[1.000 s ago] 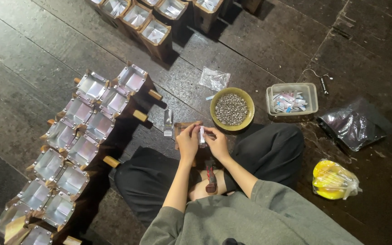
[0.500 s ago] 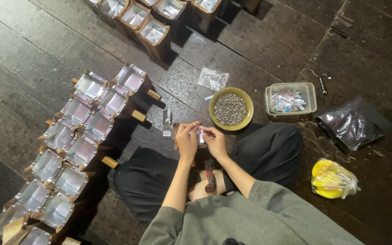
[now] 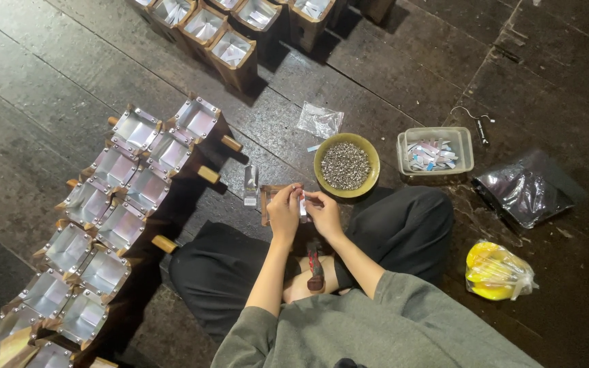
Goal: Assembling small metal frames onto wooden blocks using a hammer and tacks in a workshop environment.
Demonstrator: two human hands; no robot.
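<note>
Both hands, left (image 3: 285, 212) and right (image 3: 323, 212), pinched a small clear packet (image 3: 303, 206); it looked light, flimsy, best held by its edges

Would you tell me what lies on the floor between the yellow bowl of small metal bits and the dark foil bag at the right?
In the head view, a clear rectangular tray of small packets sits between the yellow bowl and the dark foil bag.

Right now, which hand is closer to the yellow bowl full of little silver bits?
The right hand. It sits just below the bowl, almost under its near rim. The left hand is a bit farther, down and off to the bowl's left side.
</note>
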